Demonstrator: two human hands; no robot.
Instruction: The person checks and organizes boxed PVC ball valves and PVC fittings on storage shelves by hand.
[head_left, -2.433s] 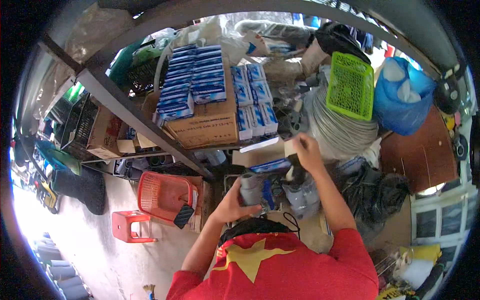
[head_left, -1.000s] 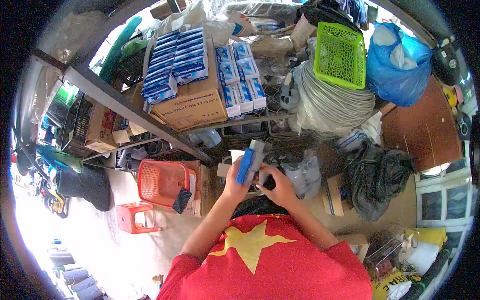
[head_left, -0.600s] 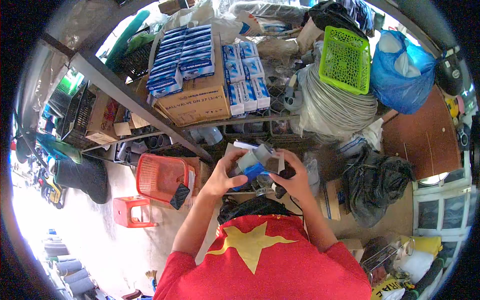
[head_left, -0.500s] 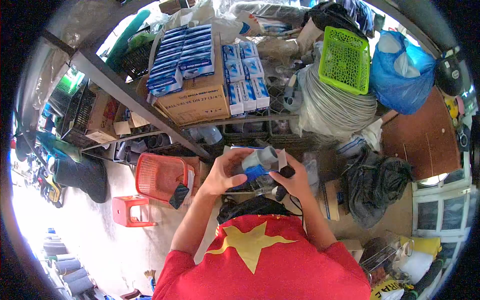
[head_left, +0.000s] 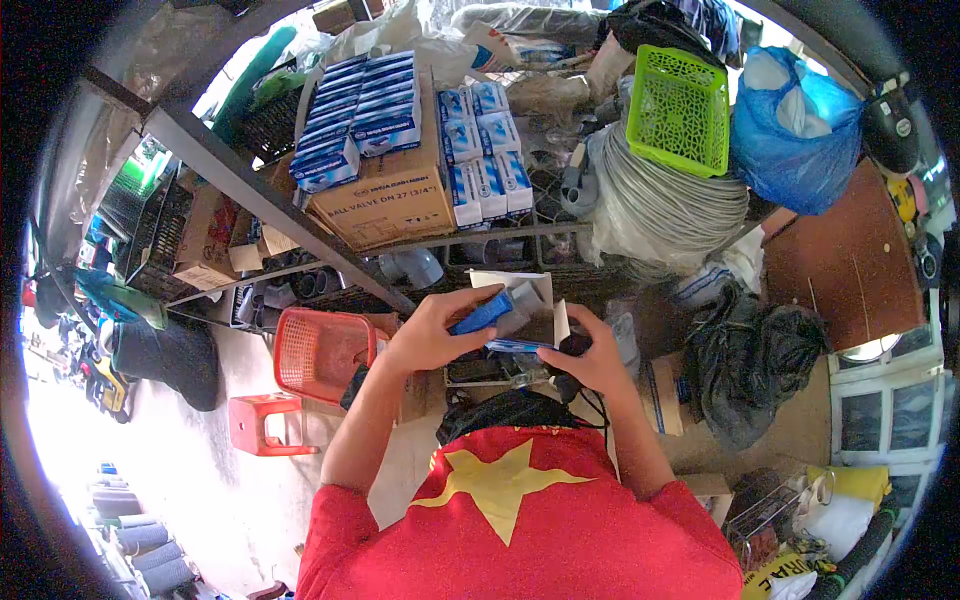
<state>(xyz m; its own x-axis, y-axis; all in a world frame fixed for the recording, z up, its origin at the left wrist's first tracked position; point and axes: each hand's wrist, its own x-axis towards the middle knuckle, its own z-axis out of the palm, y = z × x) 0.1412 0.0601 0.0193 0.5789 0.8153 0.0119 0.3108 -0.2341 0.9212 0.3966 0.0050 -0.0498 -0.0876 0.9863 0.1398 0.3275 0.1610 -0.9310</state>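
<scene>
My left hand (head_left: 432,332) is closed around a ball valve, its thumb and fingers on the blue handle (head_left: 480,314). The valve's grey body (head_left: 519,306) points up and right, over the open mouth of a small carton. That carton has white flaps (head_left: 561,324) standing up and a blue outer side towards me. My right hand (head_left: 592,354) grips the carton at its right side, thumb along the near edge. Part of the valve is hidden behind my left fingers.
Ahead on a rack, a large cardboard box (head_left: 385,205) carries stacked blue-and-white cartons (head_left: 388,125). More cartons (head_left: 484,150) stand beside it. A coil of grey tubing (head_left: 665,205) lies under a green basket (head_left: 676,110). Left are a red basket (head_left: 322,355) and red stool (head_left: 268,424).
The valve has turned in my left hand, its blue handle swinging from the near side to the left. The carton's open mouth and raised flaps now show more fully.
</scene>
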